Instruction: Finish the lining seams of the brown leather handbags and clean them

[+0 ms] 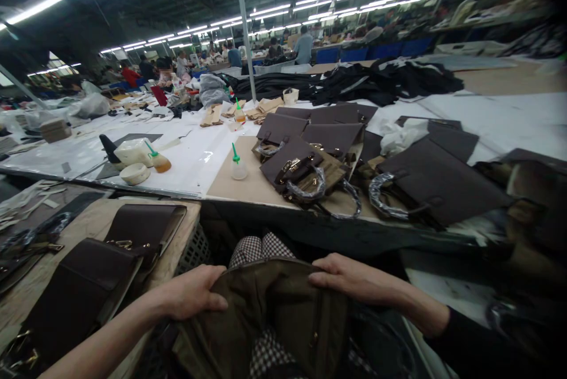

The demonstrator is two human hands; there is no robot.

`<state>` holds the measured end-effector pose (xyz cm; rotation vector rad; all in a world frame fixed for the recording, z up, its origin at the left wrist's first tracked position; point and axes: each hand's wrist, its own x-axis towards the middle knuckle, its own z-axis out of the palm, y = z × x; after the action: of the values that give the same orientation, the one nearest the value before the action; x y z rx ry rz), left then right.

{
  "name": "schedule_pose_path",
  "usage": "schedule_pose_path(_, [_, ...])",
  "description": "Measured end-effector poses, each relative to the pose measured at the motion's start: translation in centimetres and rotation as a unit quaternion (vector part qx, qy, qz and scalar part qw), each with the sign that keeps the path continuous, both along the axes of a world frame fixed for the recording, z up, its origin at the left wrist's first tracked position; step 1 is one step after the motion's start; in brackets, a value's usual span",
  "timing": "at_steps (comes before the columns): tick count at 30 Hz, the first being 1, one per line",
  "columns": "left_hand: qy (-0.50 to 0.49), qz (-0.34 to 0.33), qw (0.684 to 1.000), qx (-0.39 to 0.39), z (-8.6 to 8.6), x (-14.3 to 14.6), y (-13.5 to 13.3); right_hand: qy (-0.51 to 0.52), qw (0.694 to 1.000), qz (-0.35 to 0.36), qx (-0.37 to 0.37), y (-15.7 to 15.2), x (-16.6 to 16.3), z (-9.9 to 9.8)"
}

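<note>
An olive-brown bag piece (274,314) lies across my lap over checked trousers (259,247). My left hand (192,292) grips its upper left edge, fingers curled over the fabric. My right hand (349,277) holds the upper right edge, thumb and fingers closed on it. Both hands sit below the front edge of the worktable (230,187). Several dark brown handbags (305,169) with wrapped handles lie on the table just beyond my hands.
Brown bag flaps (106,261) rest on a wooden board at my left. Glue bottles with green tips (238,166), a white container (133,152) and a tape roll (134,173) stand on the table. Black fabric (376,81) is piled farther back. Other people work at distant tables.
</note>
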<state>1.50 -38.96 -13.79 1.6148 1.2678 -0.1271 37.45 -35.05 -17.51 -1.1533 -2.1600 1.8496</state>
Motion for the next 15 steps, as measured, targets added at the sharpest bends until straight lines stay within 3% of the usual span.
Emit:
schedule_pose_path(3, [-0.021,-0.03,0.999,0.008,0.3,0.2,0.5,-0.031,0.998,0.049,0.006,1.1,0.1,0.0])
schedule_pose_path(6, [-0.027,-0.069,0.997,0.023,0.9,0.9,1.0,-0.078,0.992,0.08,0.065,2.5,-0.4,0.9])
schedule_pose_path(10, [-0.009,-0.068,0.997,0.023,1.6,1.6,0.9,-0.027,0.982,0.046,0.182,3.3,-2.2,2.1])
schedule_pose_path(15, [-0.015,-0.054,0.998,0.022,2.1,1.9,0.3,-0.009,0.976,0.037,0.212,3.6,-4.5,1.1])
